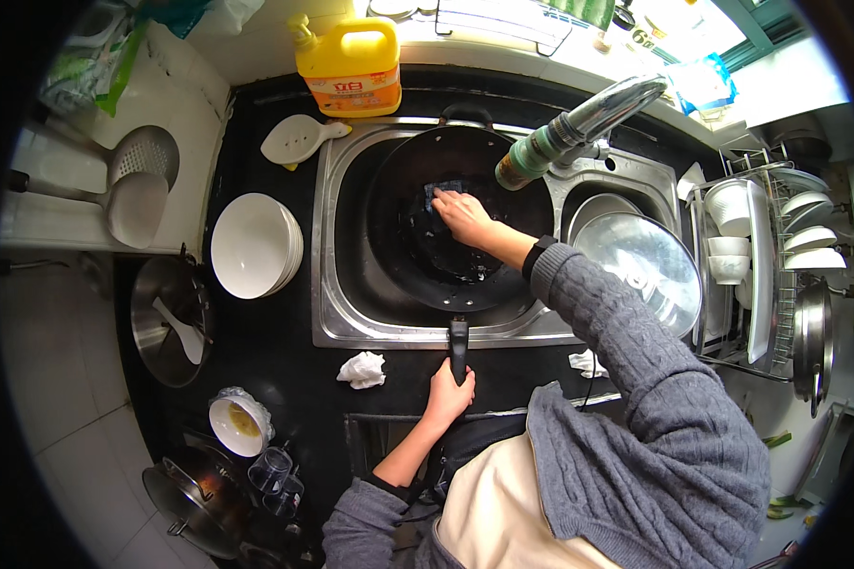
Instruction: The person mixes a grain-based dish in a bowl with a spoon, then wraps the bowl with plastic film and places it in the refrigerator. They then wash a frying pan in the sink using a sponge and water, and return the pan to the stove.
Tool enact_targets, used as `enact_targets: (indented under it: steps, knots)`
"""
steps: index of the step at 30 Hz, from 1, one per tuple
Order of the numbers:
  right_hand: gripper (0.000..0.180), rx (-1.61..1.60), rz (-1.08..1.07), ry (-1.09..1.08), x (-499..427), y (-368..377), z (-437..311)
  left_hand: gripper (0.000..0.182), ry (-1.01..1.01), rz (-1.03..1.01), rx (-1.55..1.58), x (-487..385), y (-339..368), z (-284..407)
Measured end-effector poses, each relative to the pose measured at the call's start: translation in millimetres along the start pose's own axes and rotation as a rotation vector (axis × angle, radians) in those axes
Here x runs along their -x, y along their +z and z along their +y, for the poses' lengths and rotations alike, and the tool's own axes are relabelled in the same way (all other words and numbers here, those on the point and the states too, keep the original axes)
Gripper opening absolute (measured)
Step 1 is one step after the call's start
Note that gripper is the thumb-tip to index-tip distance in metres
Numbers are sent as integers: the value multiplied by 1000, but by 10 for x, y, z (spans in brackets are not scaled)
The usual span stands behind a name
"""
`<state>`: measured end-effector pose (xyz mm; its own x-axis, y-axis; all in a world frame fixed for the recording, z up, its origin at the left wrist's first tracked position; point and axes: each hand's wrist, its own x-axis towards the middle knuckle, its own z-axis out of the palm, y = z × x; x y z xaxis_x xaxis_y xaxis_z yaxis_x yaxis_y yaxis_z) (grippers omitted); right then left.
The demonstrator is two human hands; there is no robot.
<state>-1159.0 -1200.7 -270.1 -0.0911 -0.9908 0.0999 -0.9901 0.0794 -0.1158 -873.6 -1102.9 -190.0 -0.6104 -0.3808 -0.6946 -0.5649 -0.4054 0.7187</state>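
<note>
A large black wok [413,263] rests over the left basin of the steel sink [325,313], with some liquid shining in its bottom. My left hand [450,391] is closed around its black handle [458,348] at the near side. Inside the wok, my right hand [461,215] presses a dark bluish cloth or pad [434,195] against the inner surface, palm down; much of the cloth is hidden under the fingers. The chrome faucet [605,110], with a green fitting at its spout, reaches over the wok's right rim.
Stacked white bowls [252,245], a white ladle-shaped dish [295,141] and a yellow detergent jug [352,67] stand left and behind. A glass lid [644,263] leans over the right basin beside a loaded dish rack [754,270]. A crumpled tissue [361,370] lies near the sink's front edge.
</note>
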Motion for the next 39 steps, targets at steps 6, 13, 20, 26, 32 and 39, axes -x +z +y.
enact_targets:
  steps: [6, 13, 20, 26, 32, 39]
  knots:
    - [33, -26, 58, 90, -110, 24, 11, 10, -7, -9, -10, 1, -15, 14]
    - [42, -393, -175, -117, 151, 30, -490, 10, -1, -12, -17, 11, -12, 27]
    - [34, 70, 136, 24, -120, 44, -154, 9, 4, -3, -8, -2, -5, 7]
    - [33, 242, -209, 106, 605, -254, 366, 12, 13, -15, 32, -18, 2, -34]
    - [25, -242, -480, 245, 956, -382, -482, 14, 20, -45, 94, -45, 4, -88]
    - [28, -1010, -223, 407, 831, -659, -15, 17, -103, -292, 389, 138, -208, 190]
